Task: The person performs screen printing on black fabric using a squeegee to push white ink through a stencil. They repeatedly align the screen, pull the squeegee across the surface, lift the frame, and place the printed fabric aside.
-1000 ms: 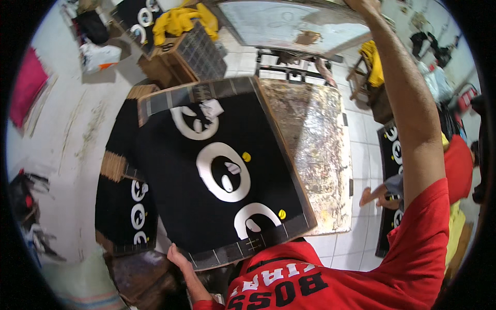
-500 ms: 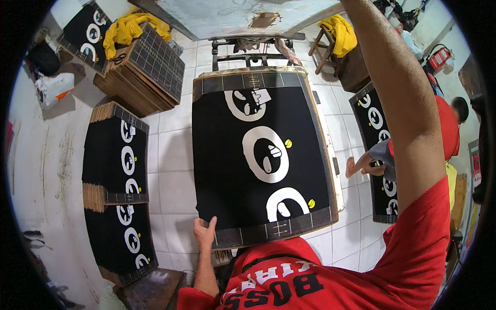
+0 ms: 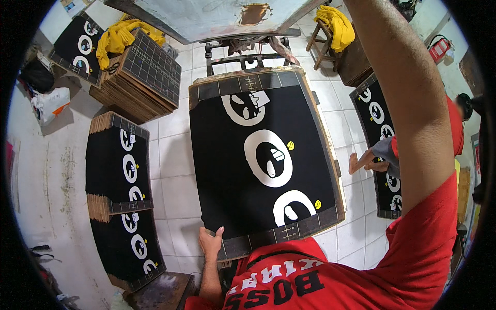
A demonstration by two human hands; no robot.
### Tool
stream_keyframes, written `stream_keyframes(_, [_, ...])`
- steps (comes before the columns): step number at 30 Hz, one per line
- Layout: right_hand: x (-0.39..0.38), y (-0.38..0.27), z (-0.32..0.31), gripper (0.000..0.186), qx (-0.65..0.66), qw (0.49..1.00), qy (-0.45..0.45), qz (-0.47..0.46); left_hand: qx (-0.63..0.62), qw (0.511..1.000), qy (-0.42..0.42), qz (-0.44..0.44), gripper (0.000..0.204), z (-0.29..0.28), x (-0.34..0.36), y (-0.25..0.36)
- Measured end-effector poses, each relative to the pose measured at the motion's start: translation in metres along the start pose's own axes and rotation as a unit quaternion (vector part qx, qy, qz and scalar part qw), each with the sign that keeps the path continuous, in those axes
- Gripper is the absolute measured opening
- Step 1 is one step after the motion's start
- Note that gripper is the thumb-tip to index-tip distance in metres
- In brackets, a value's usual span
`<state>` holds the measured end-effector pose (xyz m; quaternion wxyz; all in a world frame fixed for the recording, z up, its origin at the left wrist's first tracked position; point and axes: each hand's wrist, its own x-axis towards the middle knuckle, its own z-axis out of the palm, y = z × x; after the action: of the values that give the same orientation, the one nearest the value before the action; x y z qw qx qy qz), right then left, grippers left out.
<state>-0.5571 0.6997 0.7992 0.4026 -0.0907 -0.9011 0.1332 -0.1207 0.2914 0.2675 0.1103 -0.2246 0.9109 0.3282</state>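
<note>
In front of me lies a board [image 3: 240, 248] with grid lines along its dark border. Over it is spread black fabric [image 3: 222, 170], printed with white ring shapes and small yellow marks. My left hand [image 3: 211, 242] grips the board's near left corner, its thumb on top and its fingers at the edge, partly hidden. My right arm [image 3: 408, 88] stretches up past the top of the picture, so that hand is out of sight. Beyond the board's far end, a large framed panel [image 3: 206, 18] stands raised, with a brown patch on it.
Printed black pieces lie on stacked boards [image 3: 98, 206] at left. Behind them stands another board stack [image 3: 155, 67] with scissors [image 3: 112, 68] and yellow cloth [image 3: 116, 41]. More yellow cloth [image 3: 335, 28] rests on a stool [image 3: 323, 57]. At right, another person [image 3: 382, 155] is beside a printed piece.
The whole view has shifted slightly, so the board's near end sits lower and further right. My left hand stays at the same corner, and my right arm stays raised.
</note>
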Motion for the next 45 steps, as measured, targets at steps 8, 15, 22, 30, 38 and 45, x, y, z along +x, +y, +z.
stream_keyframes(8, [0.003,-0.002,-0.02,0.057,0.006,0.997,-0.069,-0.041,0.001,1.0,0.008,-0.029,0.072,-0.002,0.006,0.008])
stream_keyframes(15, [-0.011,0.012,0.01,0.057,-0.006,0.989,0.123,-0.077,0.03,0.999,0.016,0.025,0.078,0.026,0.027,-0.027])
stream_keyframes(22, [-0.153,0.052,0.014,0.018,0.082,0.955,0.194,-0.206,0.035,0.983,0.109,0.142,0.085,-0.01,0.042,0.073])
stream_keyframes(30, [-0.428,0.086,0.032,0.038,0.25,0.964,0.073,-0.059,-0.757,0.642,-0.117,-0.045,0.09,-0.061,0.066,0.233])
stream_keyframes(38, [-0.429,0.146,0.125,0.026,0.318,0.934,-0.118,0.117,-0.504,0.83,-0.006,-0.237,0.065,0.058,0.085,0.125])
stream_keyframes(45, [-0.359,0.168,0.27,0.023,0.163,0.944,-0.278,-0.068,0.174,0.925,0.093,0.325,0.099,0.077,0.09,0.109])
